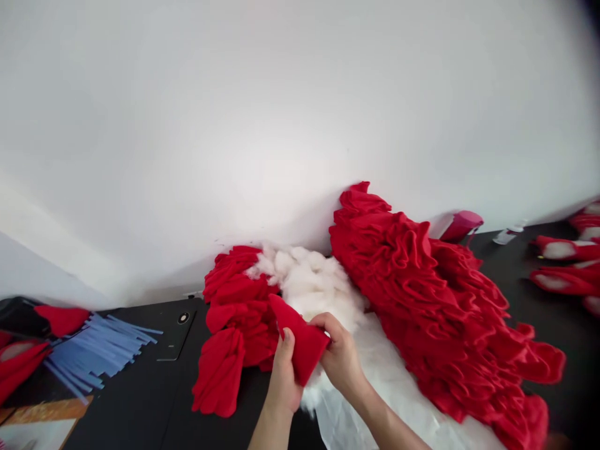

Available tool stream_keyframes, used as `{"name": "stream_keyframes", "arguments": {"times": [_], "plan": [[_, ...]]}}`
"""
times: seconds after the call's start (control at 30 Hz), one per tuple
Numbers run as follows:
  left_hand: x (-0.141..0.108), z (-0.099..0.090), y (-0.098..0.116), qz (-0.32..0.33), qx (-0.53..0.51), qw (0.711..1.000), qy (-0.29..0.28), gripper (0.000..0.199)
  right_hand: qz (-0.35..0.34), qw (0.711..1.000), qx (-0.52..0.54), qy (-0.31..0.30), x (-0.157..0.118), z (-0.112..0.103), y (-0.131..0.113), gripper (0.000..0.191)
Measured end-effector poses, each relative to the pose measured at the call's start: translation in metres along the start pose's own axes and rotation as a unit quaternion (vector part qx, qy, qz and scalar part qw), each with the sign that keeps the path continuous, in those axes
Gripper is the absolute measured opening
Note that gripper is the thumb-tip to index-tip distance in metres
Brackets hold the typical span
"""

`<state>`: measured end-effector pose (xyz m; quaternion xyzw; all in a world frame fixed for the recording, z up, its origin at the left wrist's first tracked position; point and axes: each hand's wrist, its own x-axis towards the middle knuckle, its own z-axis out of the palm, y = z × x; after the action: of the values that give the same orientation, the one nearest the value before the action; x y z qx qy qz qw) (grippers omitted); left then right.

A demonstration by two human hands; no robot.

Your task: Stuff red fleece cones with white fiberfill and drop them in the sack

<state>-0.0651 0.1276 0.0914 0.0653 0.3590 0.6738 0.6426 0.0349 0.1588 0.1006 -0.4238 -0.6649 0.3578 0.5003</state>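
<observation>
Our left hand [285, 375] and right hand [340, 356] are close together, both pinching a red fabric piece [304, 342] held over a mound of white stuffing [314, 284], beside a ruffled red fabric heap [435, 300] on the black surface [131, 387]. We judge the piece light, soft and limp, likely to fold if loosely held, so its edges offer the surest hold, with both hands keeping it spread.

Left hand [285, 375] and right hand [340, 356], slim and bare, on bare forearms [387, 415]
</observation>
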Motion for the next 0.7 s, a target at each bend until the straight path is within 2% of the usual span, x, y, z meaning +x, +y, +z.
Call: {"name": "stream_keyframes", "arguments": {"times": [0.07,0.2,0.3,0.37,0.43,0.53,0.6,0.7], "plan": [[-0.003,0.003,-0.005,0.005,0.001,1.0,-0.004,0.048,-0.007,1.0,-0.001,0.014,-0.002,-0.009,0.0,0.019],[-0.009,0.012,-0.017,0.007,0.008,1.0,-0.006,0.048,-0.02,1.0,-0.015,-0.005,-0.009,-0.024,0.002,0.021],[-0.018,0.024,-0.035,0.026,0.035,0.999,0.024,0.054,-0.051,0.993,-0.075,0.069,-0.016,-0.029,0.007,0.007],[-0.025,0.032,-0.047,0.027,0.042,0.998,0.044,0.058,-0.039,0.988,-0.085,0.12,-0.021,-0.03,0.013,0.011],[-0.029,0.035,-0.056,0.031,0.043,0.997,0.049,0.061,-0.016,0.987,-0.074,0.143,-0.026,-0.033,0.017,0.012],[-0.031,0.031,-0.057,0.045,0.045,0.997,0.04,0.062,-0.008,0.993,-0.053,0.107,-0.03,-0.042,0.016,0.007],[-0.032,0.027,-0.053,0.02,0.036,0.999,0.0,0.057,-0.006,0.997,-0.032,0.067,-0.031,-0.049,0.013,0.006],[-0.034,0.027,-0.044,-0.025,0.034,0.997,-0.068,0.047,-0.011,0.999,0.005,0.038,-0.032,-0.058,0.01,0.006]]}}
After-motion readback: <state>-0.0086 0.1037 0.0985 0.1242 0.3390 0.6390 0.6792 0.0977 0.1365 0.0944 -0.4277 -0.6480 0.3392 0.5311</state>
